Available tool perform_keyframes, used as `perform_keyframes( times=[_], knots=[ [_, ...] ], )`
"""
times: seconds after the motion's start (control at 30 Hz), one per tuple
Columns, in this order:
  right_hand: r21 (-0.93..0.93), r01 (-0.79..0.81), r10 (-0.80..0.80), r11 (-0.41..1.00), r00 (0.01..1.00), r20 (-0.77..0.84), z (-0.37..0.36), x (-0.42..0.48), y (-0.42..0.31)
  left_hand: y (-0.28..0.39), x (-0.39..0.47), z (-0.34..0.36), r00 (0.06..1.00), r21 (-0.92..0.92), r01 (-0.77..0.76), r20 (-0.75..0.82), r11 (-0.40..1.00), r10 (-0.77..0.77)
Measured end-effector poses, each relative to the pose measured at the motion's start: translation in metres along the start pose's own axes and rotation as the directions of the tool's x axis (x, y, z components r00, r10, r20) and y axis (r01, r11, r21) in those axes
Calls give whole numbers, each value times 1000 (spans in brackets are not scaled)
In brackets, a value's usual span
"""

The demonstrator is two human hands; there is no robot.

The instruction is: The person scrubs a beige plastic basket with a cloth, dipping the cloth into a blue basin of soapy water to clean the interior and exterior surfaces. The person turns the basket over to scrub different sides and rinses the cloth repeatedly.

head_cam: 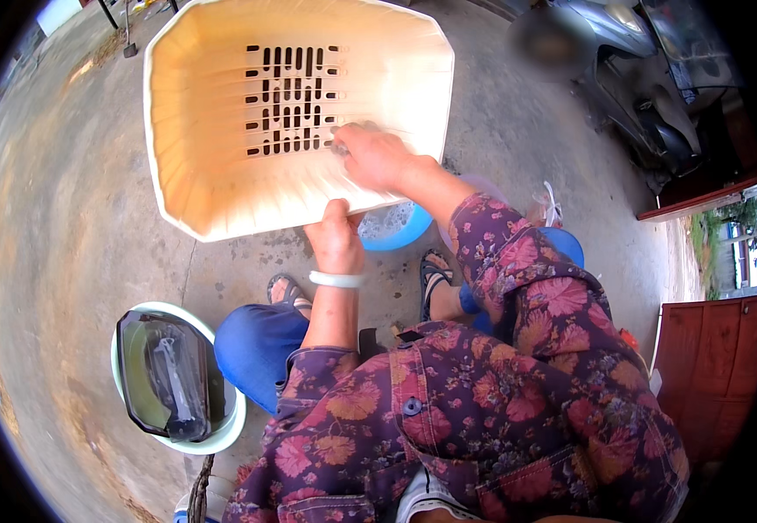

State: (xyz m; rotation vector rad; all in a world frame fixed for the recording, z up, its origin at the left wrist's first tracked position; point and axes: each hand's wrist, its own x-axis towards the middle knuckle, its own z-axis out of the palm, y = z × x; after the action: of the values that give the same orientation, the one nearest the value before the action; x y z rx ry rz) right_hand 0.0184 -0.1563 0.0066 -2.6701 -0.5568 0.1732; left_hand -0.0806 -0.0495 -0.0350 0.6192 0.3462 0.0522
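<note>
My left hand (336,242), with a pale bangle at the wrist, grips the near rim of a cream plastic basket (208,189) with a slotted panel. The basket is held up and tilted so its inside faces me. Inside it, near the lower right of the slots, my right hand (375,153) holds a small greyish thing against the wall; it is blurred and I cannot tell what it is. Below and partly hidden by the basket stands a blue basin (395,236) with sudsy water.
At left, a pale green basin (238,425) holds a dark-rimmed tray or container (163,376) and liquid. Right of the blue basin lies a tied plastic bag (548,209). A scooter (646,111) stands at upper right, red doors (712,372) at lower right.
</note>
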Motion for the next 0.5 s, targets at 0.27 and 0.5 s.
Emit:
perform_keyframes(
  times=[0.27,0.5],
  knots=[
    [-378,47,-9,925,995,101,3,13,0,-4,0,2,999,-1,-41,-17,999,41],
    [-227,-94,70,969,991,-110,-32,-4,14,-2,4,6,998,-22,-52,-25,998,51]
  ],
)
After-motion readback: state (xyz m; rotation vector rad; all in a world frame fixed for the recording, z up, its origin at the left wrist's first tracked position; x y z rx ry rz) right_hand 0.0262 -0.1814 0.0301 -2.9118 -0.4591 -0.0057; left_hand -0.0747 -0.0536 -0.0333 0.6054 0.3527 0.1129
